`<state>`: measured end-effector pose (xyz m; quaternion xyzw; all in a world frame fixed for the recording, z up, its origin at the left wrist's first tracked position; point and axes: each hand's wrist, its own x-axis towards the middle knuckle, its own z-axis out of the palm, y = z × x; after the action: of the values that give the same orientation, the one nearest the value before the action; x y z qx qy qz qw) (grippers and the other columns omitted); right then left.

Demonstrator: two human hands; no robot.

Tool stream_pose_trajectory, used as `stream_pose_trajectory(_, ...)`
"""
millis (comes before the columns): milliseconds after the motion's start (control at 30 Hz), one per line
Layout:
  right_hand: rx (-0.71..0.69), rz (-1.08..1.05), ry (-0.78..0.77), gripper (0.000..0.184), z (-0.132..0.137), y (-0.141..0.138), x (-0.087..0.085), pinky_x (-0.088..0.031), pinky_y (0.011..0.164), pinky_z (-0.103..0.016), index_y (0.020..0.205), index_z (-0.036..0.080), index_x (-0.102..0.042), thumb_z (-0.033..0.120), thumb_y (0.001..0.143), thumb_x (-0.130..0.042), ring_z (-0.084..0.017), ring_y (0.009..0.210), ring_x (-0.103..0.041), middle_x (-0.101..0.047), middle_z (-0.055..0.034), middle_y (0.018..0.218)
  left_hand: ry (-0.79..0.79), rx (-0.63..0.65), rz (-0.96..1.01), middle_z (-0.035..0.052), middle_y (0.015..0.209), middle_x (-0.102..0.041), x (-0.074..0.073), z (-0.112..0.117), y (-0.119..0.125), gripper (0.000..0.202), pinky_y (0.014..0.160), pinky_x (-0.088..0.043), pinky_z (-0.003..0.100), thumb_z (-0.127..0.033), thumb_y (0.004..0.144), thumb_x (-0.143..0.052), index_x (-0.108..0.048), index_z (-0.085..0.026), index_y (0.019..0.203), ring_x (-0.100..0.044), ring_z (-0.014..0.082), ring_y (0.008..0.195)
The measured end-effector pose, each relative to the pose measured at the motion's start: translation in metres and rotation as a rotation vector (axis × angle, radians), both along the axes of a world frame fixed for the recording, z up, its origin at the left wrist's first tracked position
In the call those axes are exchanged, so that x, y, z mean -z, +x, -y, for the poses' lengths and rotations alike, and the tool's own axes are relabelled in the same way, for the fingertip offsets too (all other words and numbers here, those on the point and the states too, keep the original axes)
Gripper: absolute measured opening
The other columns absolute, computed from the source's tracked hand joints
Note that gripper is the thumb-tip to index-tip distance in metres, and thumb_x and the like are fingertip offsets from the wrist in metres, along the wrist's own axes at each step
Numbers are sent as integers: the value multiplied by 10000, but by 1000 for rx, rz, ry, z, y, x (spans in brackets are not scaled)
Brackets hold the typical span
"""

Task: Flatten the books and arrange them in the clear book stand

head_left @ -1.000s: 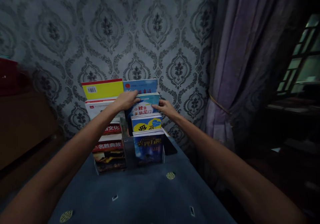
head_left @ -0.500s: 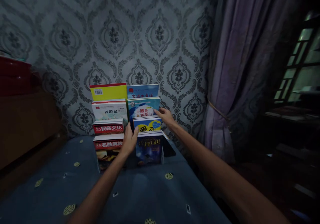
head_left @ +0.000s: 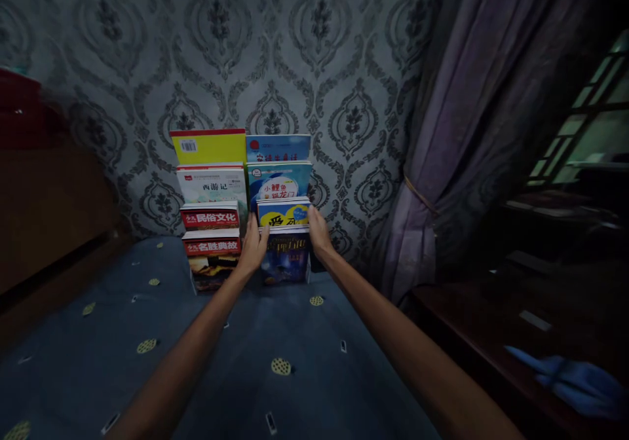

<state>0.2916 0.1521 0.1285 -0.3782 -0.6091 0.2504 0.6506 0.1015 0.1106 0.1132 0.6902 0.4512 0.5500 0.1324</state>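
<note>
Two columns of children's books stand upright in stepped rows. My left hand [head_left: 253,245] is in the gap between the columns, its thumb at the left edge of a yellow and blue book [head_left: 282,213] and its fingers extending back. On the opposite edge of that book is my right hand [head_left: 319,232], thumb forward and the other fingers mostly hidden behind. In front of it stands a dark blue book [head_left: 285,260]. Behind are a light blue book [head_left: 278,179] and another blue book [head_left: 278,144]. The left column has a red-topped book [head_left: 212,256] at its front.
The books stand on a dark blue patterned cloth [head_left: 206,368], close to a papered wall [head_left: 275,47]. A brown box-like piece [head_left: 54,211] with a red object [head_left: 24,109] on top is at left. At right hang a purple curtain [head_left: 432,145] and a blue item [head_left: 574,378].
My right hand has moved from the light blue book forward to the yellow and blue book's right edge. My left hand stays at the left edge. The view has tilted downward.
</note>
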Motion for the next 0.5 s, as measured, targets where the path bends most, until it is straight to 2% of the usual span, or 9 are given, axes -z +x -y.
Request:
stream_pose_trajectory(167,79,5,-11,693,31,-1,41,-300,1184,-457,1341,236,-587,723,880,-410,-257,1377,-457,-565,-65,1436,23,36,-6,127,1639,-204,6,2,-2,647,1239,-145,443,-479,994,-361,-244,-166,1548,-142,238,1525)
stream_pose_trajectory(233,89,43,-24,676,41,0,53,-302,1184,-450,1349,245,-581,708,886,-411,-256,1385,-449,-555,-60,1447,21,47,-23,132,1634,-216,5,3,-3,642,1238,-143,444,-481,995,-358,-261,-157,1541,-147,242,1524)
stream_pose_trajectory(333,95,75,-17,648,50,2,63,-345,1158,-443,1351,253,-576,682,896,-405,-254,1389,-446,-568,-62,1431,26,64,-46,131,1621,-253,1,5,-5,614,1236,-157,444,-462,999,-359,-289,-156,1527,-169,240,1519)
stream_pose_trajectory(500,92,80,-24,646,53,3,67,-336,1157,-466,1336,240,-584,668,873,-445,-266,1419,-401,-577,-77,1418,54,78,-62,129,1598,-305,-2,5,-8,577,1234,-167,436,-445,997,-357,-348,-150,1493,-206,235,1509)
